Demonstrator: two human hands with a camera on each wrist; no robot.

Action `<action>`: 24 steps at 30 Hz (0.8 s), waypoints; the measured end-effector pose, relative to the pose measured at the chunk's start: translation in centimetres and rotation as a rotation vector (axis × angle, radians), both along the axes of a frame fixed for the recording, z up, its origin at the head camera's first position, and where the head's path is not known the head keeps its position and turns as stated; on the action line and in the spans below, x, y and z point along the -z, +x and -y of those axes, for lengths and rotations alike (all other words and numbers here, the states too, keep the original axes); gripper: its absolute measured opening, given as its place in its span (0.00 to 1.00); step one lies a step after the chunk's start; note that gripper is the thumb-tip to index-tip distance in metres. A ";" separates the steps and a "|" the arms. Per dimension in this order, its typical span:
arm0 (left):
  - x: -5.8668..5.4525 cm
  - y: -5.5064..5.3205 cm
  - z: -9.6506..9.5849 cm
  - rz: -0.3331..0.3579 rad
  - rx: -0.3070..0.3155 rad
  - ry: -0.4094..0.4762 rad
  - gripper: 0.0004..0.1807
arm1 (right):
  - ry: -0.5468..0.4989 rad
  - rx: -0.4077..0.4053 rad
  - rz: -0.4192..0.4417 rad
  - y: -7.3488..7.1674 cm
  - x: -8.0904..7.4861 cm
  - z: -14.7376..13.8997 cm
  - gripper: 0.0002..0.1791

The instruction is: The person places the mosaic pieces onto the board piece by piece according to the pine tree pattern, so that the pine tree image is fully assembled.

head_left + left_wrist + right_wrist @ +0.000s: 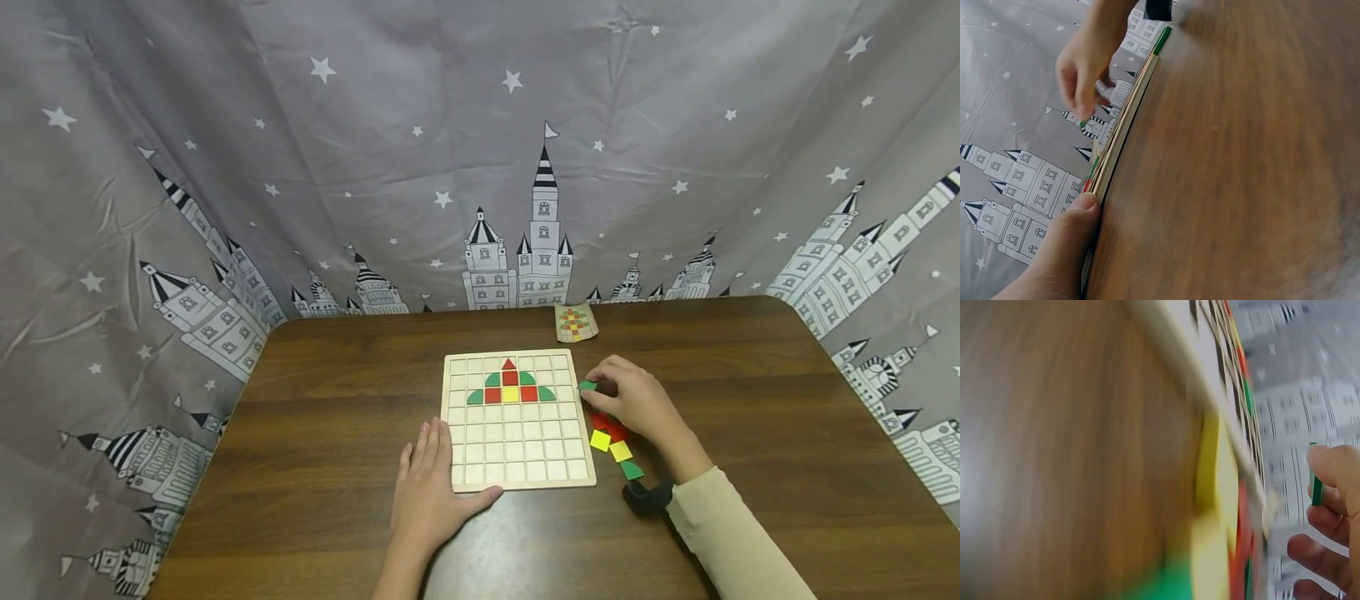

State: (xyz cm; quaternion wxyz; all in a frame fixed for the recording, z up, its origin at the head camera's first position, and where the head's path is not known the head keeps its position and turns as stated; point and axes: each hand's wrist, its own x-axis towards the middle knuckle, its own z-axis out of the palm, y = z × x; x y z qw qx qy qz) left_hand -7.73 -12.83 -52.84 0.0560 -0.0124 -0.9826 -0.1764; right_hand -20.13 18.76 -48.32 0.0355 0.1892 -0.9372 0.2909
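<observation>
On a brown table (315, 467), my right hand (635, 400) pinches a green piece (587, 386); my left hand (429, 490), fingers straight, touches a gridded board (517, 451).

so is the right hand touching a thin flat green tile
Touching. In the right wrist view, the right hand pinches the thin flat green tile between thumb and finger.

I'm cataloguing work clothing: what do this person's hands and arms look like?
The left hand is bare, with no sleeve in view. The right hand is ungloved too, below a plain cream sleeve; a black object, probably the wrist camera, sits near the sleeve's end.
</observation>
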 end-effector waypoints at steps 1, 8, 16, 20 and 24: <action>0.0 0.0 0.0 0.001 -0.001 0.000 0.72 | -0.004 -0.019 0.002 0.0 -0.1 0.8 0.13; -0.1 0.0 0.1 0.025 0.003 -0.001 0.72 | -0.004 -0.123 0.049 0.4 0.0 6.2 0.13; 0.0 0.0 0.0 0.003 0.000 -0.003 0.72 | 0.073 -0.201 -0.029 1.1 0.4 10.5 0.14; 0.0 0.0 0.0 -0.017 0.001 -0.004 0.72 | 0.131 -0.236 -0.080 1.2 0.7 11.7 0.14; 0.0 0.0 0.1 0.008 0.003 -0.003 0.72 | 0.200 -0.258 -0.112 1.3 0.9 12.2 0.15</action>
